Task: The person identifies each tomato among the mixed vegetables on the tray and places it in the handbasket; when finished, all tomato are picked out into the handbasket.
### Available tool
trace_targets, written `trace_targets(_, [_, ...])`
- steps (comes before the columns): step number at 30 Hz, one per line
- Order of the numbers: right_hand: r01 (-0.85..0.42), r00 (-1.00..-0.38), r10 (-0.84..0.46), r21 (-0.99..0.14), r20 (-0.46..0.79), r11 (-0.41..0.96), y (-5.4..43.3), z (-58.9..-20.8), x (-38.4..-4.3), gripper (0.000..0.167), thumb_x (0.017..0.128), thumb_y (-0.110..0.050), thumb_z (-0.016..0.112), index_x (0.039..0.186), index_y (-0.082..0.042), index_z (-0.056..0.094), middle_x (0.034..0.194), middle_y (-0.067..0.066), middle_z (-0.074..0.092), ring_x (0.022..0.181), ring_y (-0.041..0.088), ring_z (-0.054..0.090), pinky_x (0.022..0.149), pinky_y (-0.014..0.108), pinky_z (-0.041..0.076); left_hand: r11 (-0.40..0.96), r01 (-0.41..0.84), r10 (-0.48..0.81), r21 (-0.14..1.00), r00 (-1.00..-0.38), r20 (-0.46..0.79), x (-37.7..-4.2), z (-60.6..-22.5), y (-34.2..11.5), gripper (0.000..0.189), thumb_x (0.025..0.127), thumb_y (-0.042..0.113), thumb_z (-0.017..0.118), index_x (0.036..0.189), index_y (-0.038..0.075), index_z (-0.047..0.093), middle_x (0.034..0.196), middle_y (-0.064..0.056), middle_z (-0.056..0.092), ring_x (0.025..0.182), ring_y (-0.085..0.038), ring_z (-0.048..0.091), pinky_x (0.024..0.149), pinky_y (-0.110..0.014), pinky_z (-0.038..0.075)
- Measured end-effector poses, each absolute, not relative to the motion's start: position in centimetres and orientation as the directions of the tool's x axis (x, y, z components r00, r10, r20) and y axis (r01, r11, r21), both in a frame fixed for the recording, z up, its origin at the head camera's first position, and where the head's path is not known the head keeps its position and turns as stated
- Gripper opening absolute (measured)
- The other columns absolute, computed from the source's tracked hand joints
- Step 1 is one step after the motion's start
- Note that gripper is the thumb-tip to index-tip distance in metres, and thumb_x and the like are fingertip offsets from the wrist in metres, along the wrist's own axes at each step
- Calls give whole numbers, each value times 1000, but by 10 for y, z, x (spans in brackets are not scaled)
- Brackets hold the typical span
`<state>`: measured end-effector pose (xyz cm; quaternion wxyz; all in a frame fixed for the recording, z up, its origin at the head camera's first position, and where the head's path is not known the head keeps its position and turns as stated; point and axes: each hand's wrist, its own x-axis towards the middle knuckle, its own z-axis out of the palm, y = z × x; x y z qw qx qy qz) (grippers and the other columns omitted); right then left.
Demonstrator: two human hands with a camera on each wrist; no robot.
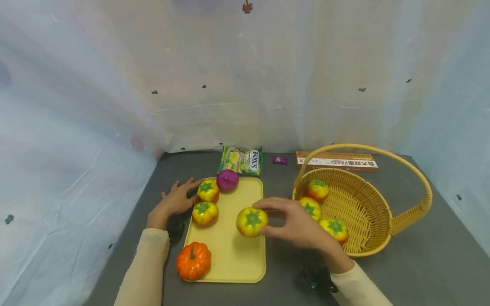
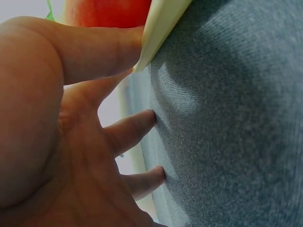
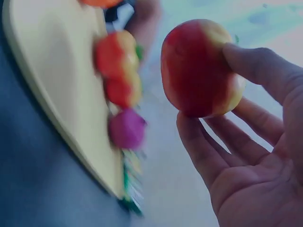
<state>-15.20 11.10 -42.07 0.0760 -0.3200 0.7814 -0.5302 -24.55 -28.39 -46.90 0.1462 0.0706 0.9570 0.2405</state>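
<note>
My right hand [image 1: 296,223] pinches a yellow-and-red toy persimmon [image 1: 252,222] with a green leafy top, held up over the yellow tray [image 1: 233,263]. In the right wrist view its red underside shows between thumb and fingers. My left hand [image 1: 178,199] rests at the tray's left edge with fingers spread; its thumb [image 2: 104,52] lies against the rim and other fingertips touch the grey cloth. Beside it on the tray sit two more persimmons [image 1: 208,191] [image 1: 205,213]. A purple onion-like vegetable [image 1: 227,180] stands at the far edge and an orange pumpkin [image 1: 194,261] at the near left corner.
A wicker basket [image 1: 361,208] with a tall handle stands right of the tray, with three persimmons [image 1: 335,229] along its left side. Behind lie a green FOX'S packet [image 1: 241,160], a small purple wrapped sweet [image 1: 280,160] and a pasta box [image 1: 356,163]. Pale curtains [image 1: 268,85] enclose the table.
</note>
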Motion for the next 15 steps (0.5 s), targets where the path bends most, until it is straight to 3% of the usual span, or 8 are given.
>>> trace_targets(5, [-429, -840, -470, -862, 271, 270, 168, -413, -146, 50, 96, -10, 86, 143, -16, 72, 141, 6, 72, 126, 13, 71, 107, 29, 60, 871, 56, 200, 488, -948, -249, -247, -471, -285, 65, 113, 36, 61, 173, 31, 38, 183, -20, 18, 164, -64, -2, 113, -96, -9])
trace_targets(10, [-377, -911, -323, -834, 256, 402, 223, -413, -140, 50, 98, -9, 83, 146, -15, 70, 144, 10, 71, 127, -2, 68, 105, 16, 55, 869, 54, 199, 491, -948, -249, -248, -472, -286, 64, 113, 36, 61, 172, 33, 39, 183, -19, 17, 164, -63, -3, 112, -96, -10])
trace_targets(15, [-335, -942, -211, -784, 262, 523, 257, -419, -134, 49, 99, -11, 83, 147, -11, 70, 146, 17, 69, 126, -14, 62, 102, 9, 52, 870, 61, 204, 489, -948, -244, -247, -474, -286, 64, 113, 38, 61, 172, 33, 39, 183, -20, 18, 163, -64, -2, 111, -97, -9])
